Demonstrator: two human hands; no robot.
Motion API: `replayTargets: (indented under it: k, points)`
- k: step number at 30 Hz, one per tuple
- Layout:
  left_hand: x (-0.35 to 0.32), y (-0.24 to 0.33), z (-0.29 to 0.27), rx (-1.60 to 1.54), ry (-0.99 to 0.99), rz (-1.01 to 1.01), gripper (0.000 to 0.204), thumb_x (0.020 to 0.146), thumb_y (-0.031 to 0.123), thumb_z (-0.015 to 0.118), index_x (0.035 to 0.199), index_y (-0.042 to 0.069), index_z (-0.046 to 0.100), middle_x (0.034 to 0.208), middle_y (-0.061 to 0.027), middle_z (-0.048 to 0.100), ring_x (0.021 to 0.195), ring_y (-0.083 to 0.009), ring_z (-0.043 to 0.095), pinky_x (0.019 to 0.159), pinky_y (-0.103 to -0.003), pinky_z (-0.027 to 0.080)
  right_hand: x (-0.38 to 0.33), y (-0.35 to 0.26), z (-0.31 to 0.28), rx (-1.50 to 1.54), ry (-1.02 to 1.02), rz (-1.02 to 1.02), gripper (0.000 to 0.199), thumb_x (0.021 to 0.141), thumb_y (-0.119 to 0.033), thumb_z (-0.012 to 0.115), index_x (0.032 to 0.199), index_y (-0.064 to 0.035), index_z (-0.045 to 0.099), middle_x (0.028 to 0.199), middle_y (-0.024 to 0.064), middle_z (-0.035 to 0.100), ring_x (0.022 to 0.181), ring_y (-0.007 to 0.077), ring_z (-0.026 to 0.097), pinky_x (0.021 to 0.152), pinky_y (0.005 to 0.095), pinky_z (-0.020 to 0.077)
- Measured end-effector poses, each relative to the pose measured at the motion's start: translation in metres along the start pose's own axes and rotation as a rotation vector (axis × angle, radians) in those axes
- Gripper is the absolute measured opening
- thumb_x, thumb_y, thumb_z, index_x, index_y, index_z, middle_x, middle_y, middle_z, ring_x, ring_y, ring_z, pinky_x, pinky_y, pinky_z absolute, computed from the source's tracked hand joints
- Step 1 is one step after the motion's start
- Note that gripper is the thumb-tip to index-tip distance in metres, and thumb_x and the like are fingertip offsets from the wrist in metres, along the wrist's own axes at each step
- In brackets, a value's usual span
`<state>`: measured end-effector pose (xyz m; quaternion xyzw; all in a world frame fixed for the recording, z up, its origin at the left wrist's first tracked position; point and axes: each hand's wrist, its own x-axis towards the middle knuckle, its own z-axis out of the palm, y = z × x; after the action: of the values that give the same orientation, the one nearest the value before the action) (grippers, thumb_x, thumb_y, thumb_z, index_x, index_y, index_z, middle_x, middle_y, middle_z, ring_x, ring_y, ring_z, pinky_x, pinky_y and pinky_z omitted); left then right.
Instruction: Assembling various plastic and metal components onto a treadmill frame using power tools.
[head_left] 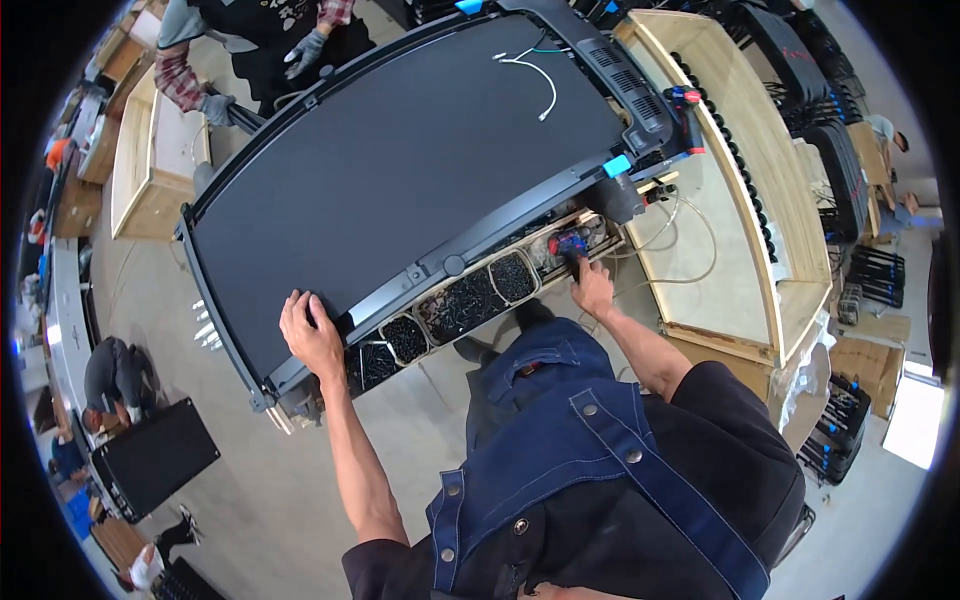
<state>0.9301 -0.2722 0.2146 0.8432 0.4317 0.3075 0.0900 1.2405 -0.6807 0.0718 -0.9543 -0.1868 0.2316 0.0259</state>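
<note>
Driver (569, 243) beside the screws (513, 278), my side of the rail (520, 212) | my right hand (594, 288) at its grip; closed or not, I can't tell | my left hand (312, 335) loosely spread on the deck (400, 170) | step: probably fetching driver | next calls for firm grip, clearing rail

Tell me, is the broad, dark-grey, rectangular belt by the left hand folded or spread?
Spread flat: the belt lies smooth between the long dark side rails, with no fold showing.

Pale grey floor (270, 480) spreads around the wooden bins (165, 208) (a bright white patch (914, 422) glares far right)
</note>
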Motion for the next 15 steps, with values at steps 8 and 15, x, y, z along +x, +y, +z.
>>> replayTargets:
  k: [8,15]
  points:
    - [-0.013,0.079,0.015,0.006,0.120,-0.064,0.012,0.092,0.001,0.066,0.103,0.000,0.069,0.101,-0.0143,0.070,0.095,-0.0314,0.065,0.084,-0.040,0.051,0.105,0.023,0.002,-0.060,-0.448,0.215,0.106,0.082,-0.054,0.074,0.157,-0.0088,0.014,0.148,0.0251,0.049,0.133,0.0388,0.055,0.106,0.0484,0.0480]
    - [-0.159,0.225,0.159,-0.570,-0.781,-0.332,0.036,0.092,0.026,0.069,0.120,0.003,0.068,0.114,-0.0195,0.072,0.108,-0.0396,0.067,0.093,-0.044,0.054,0.133,0.071,0.083,0.201,0.018,-0.197,0.103,0.081,-0.048,0.071,0.154,0.0035,0.019,0.140,0.0264,0.054,0.129,0.0416,0.055,0.106,0.0448,0.0487]
